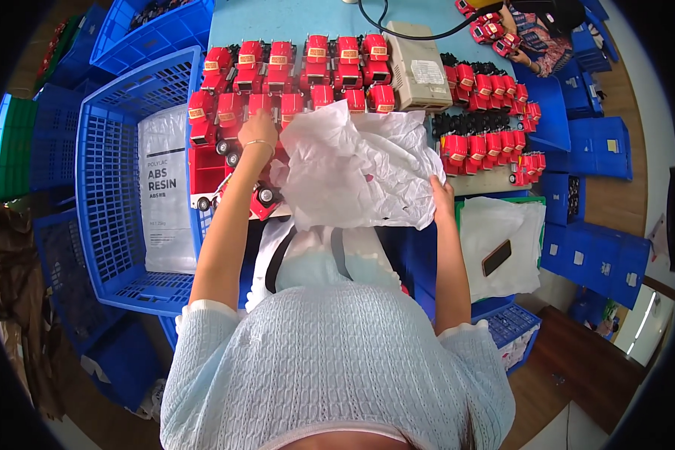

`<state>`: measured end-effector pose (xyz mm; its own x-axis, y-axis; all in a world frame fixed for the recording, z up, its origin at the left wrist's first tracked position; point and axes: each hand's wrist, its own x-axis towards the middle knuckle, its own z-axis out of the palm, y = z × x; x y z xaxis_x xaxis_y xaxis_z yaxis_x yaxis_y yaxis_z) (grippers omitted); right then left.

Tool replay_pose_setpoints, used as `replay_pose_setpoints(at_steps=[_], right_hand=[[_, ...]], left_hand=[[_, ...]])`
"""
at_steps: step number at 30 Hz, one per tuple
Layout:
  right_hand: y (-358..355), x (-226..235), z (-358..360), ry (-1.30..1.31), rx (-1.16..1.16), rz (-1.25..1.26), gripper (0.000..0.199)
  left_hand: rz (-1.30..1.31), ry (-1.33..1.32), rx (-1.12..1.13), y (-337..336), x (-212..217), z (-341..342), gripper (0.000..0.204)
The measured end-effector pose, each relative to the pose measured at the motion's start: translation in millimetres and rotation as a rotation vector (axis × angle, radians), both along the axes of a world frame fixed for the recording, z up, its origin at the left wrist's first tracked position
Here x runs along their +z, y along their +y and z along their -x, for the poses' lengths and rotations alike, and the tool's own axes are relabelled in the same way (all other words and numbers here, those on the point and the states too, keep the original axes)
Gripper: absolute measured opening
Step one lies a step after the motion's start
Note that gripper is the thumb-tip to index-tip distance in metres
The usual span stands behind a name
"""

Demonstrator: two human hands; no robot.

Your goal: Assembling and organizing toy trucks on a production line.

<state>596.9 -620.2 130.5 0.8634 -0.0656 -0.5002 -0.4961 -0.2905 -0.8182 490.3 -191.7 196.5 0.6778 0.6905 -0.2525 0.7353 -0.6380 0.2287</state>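
Note:
My left hand (258,129) reaches in among rows of red toy trucks (281,56) on the table. Its fingers are closed against one red toy truck (259,103) in the nearer row; the fingertips are partly hidden. A large crumpled sheet of white paper (352,172) spreads over the table's front edge and above my lap. My right hand (442,196) pinches this sheet at its right edge. Below my left forearm, more red truck parts with black wheels (265,196) lie at the front edge, partly covered by the arm and paper.
A blue crate (90,187) with a white printed sack (163,225) stands at left. A beige box-shaped device (418,71) separates the trucks from more trucks (487,142) at right. A phone (496,258) lies on white sheets. Across the table, another person's hand (522,57) holds red trucks.

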Motion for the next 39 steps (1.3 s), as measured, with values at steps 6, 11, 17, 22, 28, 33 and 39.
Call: replay_pose_setpoints(at_steps=[6,11,17,22,28,33,39], right_hand=[[2.1,12.6,1.0,-0.133,0.109,0.051,0.042],[17.0,24.9,2.3,-0.206,0.183,0.139,0.045],[15.1,17.7,4.5,-0.084,0.203,0.025,0.052],[11.4,24.2,-2.5,-0.007,0.197,-0.099,0.055],[15.3,42.7,9.0,0.017,0.259,-0.217,0.053],[10.4,51.9,8.8,-0.005,0.291,-0.21,0.051],[35.2,80.7,4.6,0.01,0.375,-0.236,0.05]], left_hand=[[-0.31,-0.693,-0.082,-18.9,43.9,96.2,0.052],[-0.172,-0.438,0.428,-8.9,-36.6,195.3,0.053],[0.794,-0.75,0.709,-10.2,-55.1,202.3,0.05],[1.019,-0.662,0.722,-18.2,-25.7,186.0,0.045],[1.178,-0.98,0.651,-19.9,2.5,187.0,0.043],[1.409,-0.935,0.14,-23.5,96.8,142.0,0.046],[1.522,-0.73,0.026,-50.5,51.4,76.4,0.053]])
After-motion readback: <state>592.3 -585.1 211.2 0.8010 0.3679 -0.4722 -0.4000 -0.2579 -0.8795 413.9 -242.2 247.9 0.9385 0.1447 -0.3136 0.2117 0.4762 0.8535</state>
